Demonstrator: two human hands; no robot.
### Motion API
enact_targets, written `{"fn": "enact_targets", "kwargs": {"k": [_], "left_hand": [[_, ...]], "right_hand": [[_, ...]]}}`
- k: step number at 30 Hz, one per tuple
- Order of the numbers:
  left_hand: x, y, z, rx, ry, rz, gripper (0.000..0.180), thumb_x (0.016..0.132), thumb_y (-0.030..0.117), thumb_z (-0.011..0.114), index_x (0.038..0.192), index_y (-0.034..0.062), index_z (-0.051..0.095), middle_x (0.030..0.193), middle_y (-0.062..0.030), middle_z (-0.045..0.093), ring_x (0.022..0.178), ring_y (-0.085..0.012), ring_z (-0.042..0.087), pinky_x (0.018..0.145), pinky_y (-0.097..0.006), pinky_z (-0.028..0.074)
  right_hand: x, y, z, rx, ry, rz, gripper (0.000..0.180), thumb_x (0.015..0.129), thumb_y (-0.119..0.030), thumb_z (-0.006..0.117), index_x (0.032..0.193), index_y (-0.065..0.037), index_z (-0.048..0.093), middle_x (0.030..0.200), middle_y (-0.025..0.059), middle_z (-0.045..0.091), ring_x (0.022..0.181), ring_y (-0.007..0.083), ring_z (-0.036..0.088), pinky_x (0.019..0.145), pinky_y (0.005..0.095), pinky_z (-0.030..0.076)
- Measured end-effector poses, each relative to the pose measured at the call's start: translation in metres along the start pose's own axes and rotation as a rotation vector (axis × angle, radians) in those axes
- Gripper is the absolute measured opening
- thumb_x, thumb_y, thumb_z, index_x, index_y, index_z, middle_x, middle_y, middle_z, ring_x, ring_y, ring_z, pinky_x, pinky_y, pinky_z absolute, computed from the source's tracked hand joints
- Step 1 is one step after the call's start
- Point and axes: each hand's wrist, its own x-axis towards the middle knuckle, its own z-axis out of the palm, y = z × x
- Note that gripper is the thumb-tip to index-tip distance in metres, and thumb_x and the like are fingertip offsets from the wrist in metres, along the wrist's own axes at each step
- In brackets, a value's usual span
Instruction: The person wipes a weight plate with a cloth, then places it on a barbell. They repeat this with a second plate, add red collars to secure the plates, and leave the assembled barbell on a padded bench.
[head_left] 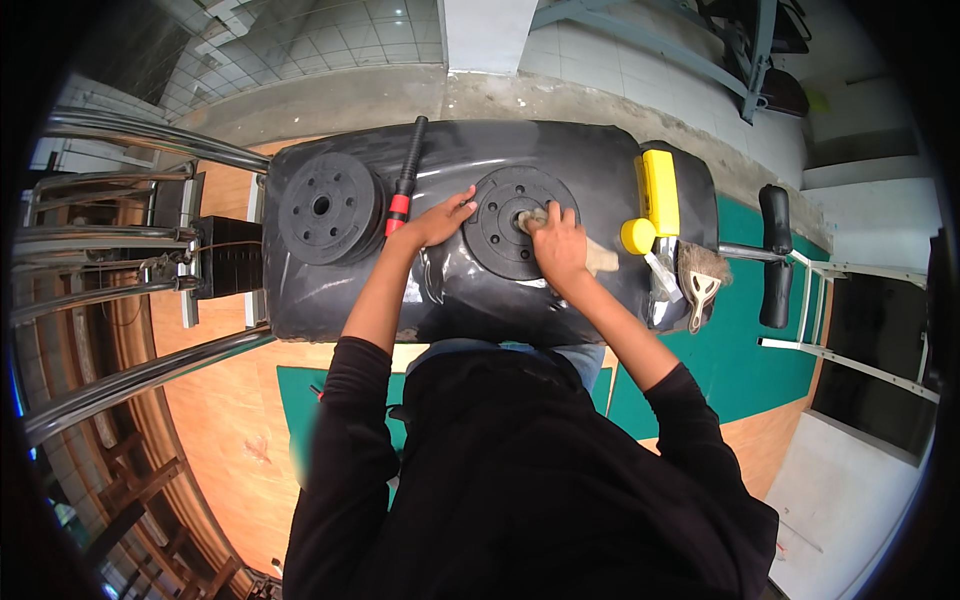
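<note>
The weight plate lies flat on the black padded bench, near the centre of the pad and slightly right of the person's midline. The right hand is closed around a pale cloth and presses it against the plate at the hub hole. The left hand rests with fingers spread and flat on the plate's left rim; it steadies the disc and grasps nothing.

Handling: the plate appears to be cast, rigid and heavy for its size. It is unlikely to slide under light wiping pressure, but the glossy pad cover may allow some creep. The face is shallow and smooth, so the best purchase is judged to be at the outer rim or through the ring of holes around the hub. The cloth is soft and limp and conforms to the recesses.

Surroundings: a stack of similar black plates sits on the left part of the pad, well apart from the working plate. A bar with a red collar and black grip lies between the two, just beside the left wrist, and limits sideways movement to the left. On the right end of the pad lie a yellow bottle and a hand brush. Chrome tubes of a rack stand at the far left.
</note>
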Motion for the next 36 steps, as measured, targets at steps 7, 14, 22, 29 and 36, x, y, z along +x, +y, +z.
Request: {"fn": "enact_targets", "kwargs": {"k": [7, 14, 22, 29, 36], "left_hand": [[-0.001, 0.004, 0.002, 0.009, 0.012, 0.003, 0.062, 0.097, 0.047, 0.037, 0.145, 0.0090, 0.026, 0.149, -0.0108, 0.029, 0.138, -0.0239, 0.027, 0.111, -0.031, 0.021], [-0.003, 0.007, 0.002, 0.027, -0.002, -0.024, 0.064, 0.097, 0.050, 0.035, 0.145, 0.0092, 0.025, 0.149, -0.0132, 0.028, 0.138, -0.0248, 0.025, 0.112, -0.031, 0.020], [-0.002, 0.006, 0.001, 0.041, 0.010, 0.026, 0.065, 0.097, 0.049, 0.035, 0.146, 0.0077, 0.024, 0.150, -0.0124, 0.028, 0.138, -0.0246, 0.025, 0.112, -0.031, 0.019], [0.003, -0.001, 0.005, -0.084, -0.037, -0.059, 0.078, 0.087, 0.035, 0.062, 0.148, 0.0140, 0.018, 0.144, -0.0223, 0.033, 0.134, -0.0299, 0.033, 0.109, -0.033, 0.027], [-0.003, -0.001, 0.015, 0.009, -0.001, 0.080, 0.112, 0.064, 0.010, 0.082, 0.149, 0.0210, 0.010, 0.142, -0.0186, 0.038, 0.133, -0.0311, 0.034, 0.110, -0.035, 0.028]], "right_hand": [[0.029, -0.028, -0.003, -0.430, -0.234, -0.248, 0.020, 0.087, -0.021, 0.053, 0.096, -0.017, 0.070, 0.106, 0.0052, 0.055, 0.095, 0.0228, 0.053, 0.069, 0.0361, 0.049], [0.036, -0.024, 0.005, -0.067, -0.158, -0.105, 0.027, 0.080, -0.015, 0.060, 0.106, -0.006, 0.056, 0.091, 0.0126, 0.063, 0.084, 0.0271, 0.064, 0.068, 0.0327, 0.054], [0.026, -0.007, -0.002, 0.725, -0.099, 0.366, 0.038, 0.074, -0.018, 0.068, 0.101, -0.005, 0.045, 0.093, 0.0200, 0.064, 0.087, 0.0337, 0.064, 0.076, 0.0414, 0.050], [0.039, 0.039, 0.032, 1.384, 0.153, 0.596, 0.032, 0.083, -0.026, 0.063, 0.109, -0.007, 0.056, 0.096, 0.0200, 0.063, 0.089, 0.0346, 0.062, 0.078, 0.0390, 0.047], [0.067, 0.025, 0.037, 0.336, 0.119, 0.333, 0.034, 0.088, -0.017, 0.049, 0.121, -0.013, 0.056, 0.125, 0.0149, 0.054, 0.107, 0.0359, 0.056, 0.081, 0.0410, 0.051]]}}
